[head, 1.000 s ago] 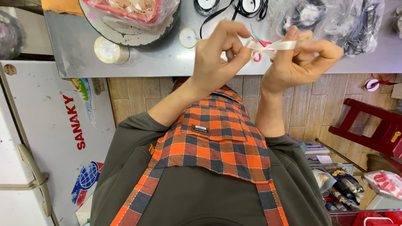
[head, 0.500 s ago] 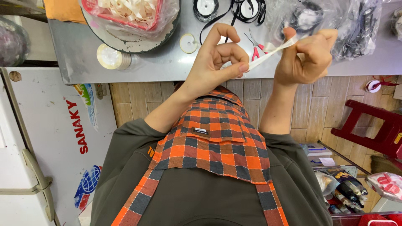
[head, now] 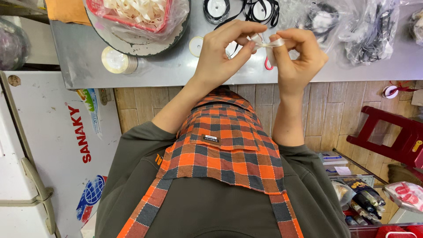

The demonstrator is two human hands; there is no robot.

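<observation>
On my far left a white chest freezer (head: pixel 48 145) stands under the near edge of the steel desk (head: pixel 176 70). On the desk, going right, I see a roll of tape (head: pixel 115 60) close to that edge, then a round tray (head: pixel 145 44) with a red basket of pale ribbon pieces in a clear bag. Bare steel lies between the tray and my hands. My left hand (head: pixel 220 53) is pinched shut on a short cream ribbon (head: pixel 269 44), thumb and forefinger together on its left end. My right hand (head: pixel 299 57) clamps the ribbon's right end, so it sits between the two hands, lifted above the desk near its front edge. Red-handled scissors (head: pixel 267 65) show just behind the right hand. Clear bags (head: pixel 365 31) crowd the right of the desk. A red stool (head: pixel 387 136) stands on the floor at right, well apart.
</observation>
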